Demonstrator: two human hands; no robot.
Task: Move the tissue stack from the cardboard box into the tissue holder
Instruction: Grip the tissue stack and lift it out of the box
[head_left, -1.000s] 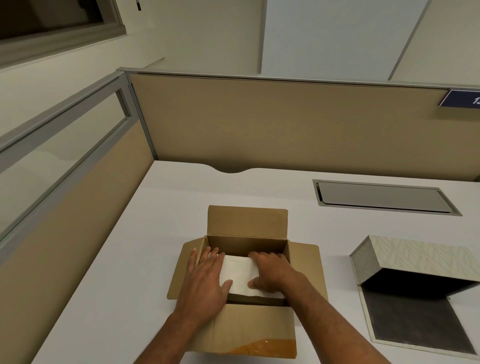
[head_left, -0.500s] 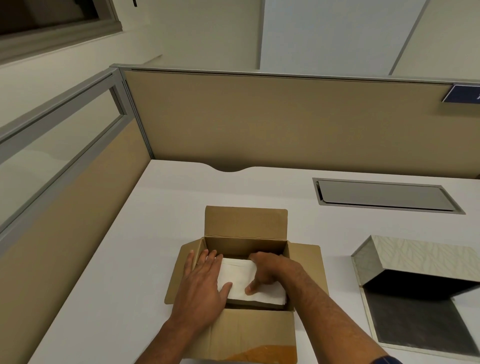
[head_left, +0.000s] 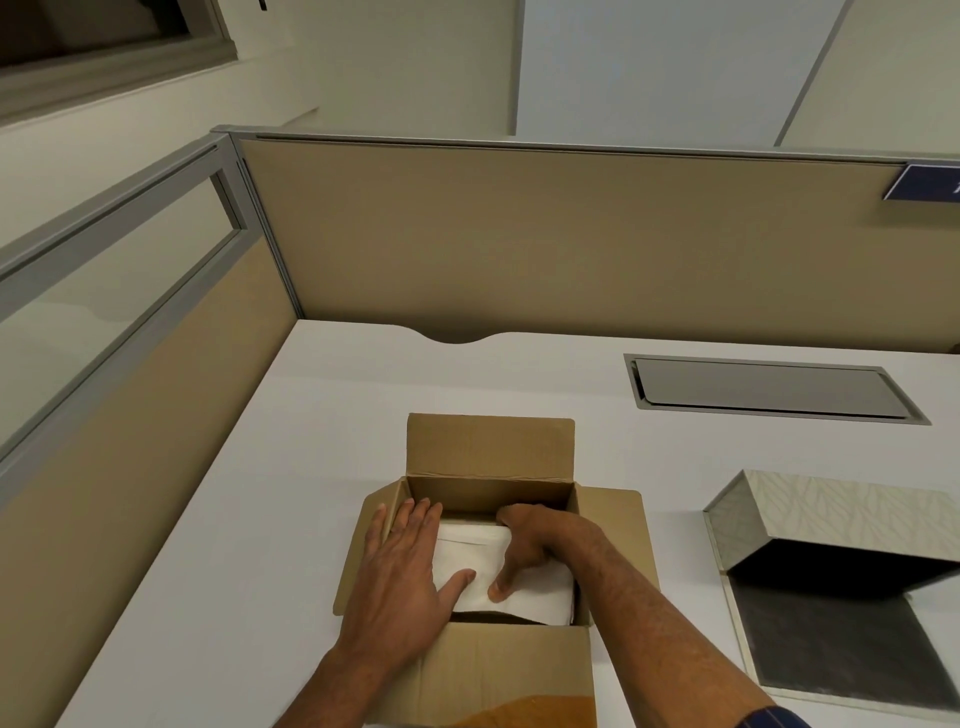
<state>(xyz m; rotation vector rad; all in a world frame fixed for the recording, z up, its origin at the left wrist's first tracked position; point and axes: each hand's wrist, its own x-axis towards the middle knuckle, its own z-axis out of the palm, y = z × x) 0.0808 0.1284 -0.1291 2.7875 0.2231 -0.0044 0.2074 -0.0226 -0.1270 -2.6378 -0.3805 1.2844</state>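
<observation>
An open cardboard box sits on the white desk near me, its flaps folded outward. Inside lies a white tissue stack. My left hand rests flat on the stack's left side, fingers spread, thumb on top. My right hand curls over the stack's right part, fingertips pressing down on its top and its thumb at the far edge. The tissue holder, pale with a leaf pattern, stands open to the right, its lid raised over a dark base.
The white desk spreads to the left and behind the box. A grey cable hatch is set into it at the back right. Tan partition walls close off the back and left.
My right hand has curled and shifted toward the stack's right side, fingers digging in. The stack's near right corner now shows more. My left hand has barely moved.
</observation>
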